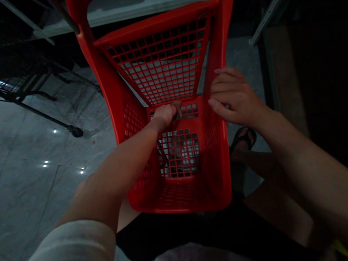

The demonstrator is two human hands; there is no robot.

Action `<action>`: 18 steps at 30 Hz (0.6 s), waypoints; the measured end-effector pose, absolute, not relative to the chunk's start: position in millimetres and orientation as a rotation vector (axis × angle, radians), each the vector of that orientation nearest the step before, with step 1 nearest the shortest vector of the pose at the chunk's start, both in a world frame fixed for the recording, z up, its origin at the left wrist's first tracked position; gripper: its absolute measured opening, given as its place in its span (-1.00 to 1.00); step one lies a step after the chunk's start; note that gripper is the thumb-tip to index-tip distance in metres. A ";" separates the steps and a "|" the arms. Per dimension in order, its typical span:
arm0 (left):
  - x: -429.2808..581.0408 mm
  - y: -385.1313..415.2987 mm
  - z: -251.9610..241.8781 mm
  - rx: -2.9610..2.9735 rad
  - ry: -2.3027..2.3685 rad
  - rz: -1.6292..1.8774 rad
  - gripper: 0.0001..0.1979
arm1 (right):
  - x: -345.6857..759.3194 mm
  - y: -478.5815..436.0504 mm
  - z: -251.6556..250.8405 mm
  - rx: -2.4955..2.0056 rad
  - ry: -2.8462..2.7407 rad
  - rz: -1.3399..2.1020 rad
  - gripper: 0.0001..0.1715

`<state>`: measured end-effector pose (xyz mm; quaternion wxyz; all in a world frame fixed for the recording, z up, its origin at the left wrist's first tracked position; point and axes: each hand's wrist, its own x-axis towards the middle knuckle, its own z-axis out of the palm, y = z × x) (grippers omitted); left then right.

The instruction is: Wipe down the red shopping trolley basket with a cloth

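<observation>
- Two hands are on one red plastic shopping basket (115,100), which sits in front of my body with its long handle frame reaching forward.
- My left hand (165,116) lies over the crossbar in the basket's middle; its fingers curl out of sight, so I cannot tell if they pinch the small brown scrap (177,108) at their edge.
- If that scrap is loose there, a slight shift of my hand could knock it through the mesh or down to the floor.
- On my right hand (233,98), the fingers (225,78) lie close together, curved around the basket's side wall, with the thumb on the inner face.
- A one-sided hold like this could let the basket twist, because my hands sit at different points on it.
- My sandal (244,138) is just beside the basket, so a dropped basket could catch my bare foot.
- The polished tile floor (34,171) looks smooth and the light is dim, so a slip or misjudged reach is possible.
- A black wire rack (1,75) stands to my left, where the long frame could snag if swung.
</observation>
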<state>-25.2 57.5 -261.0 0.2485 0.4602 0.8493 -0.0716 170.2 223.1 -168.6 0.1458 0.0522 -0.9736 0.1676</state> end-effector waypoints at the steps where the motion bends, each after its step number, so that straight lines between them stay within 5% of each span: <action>1: -31.2 53.0 -263.0 1.191 2.375 -0.214 -0.78 | 169.8 222.2 -169.2 0.159 -2.795 0.472 -0.48; 5: -13.8 44.7 -274.5 1.089 2.531 -0.204 -0.61 | 167.4 219.6 -172.7 0.222 -2.706 0.444 -0.48; 12: 78.8 67.9 -294.7 1.512 2.242 0.011 -0.61 | 170.2 217.7 -176.3 0.205 -2.604 0.490 -0.49; 18: 24.9 54.6 -282.9 1.319 2.400 -0.069 -0.63 | 176.3 213.7 -172.0 0.198 -2.589 0.442 -0.47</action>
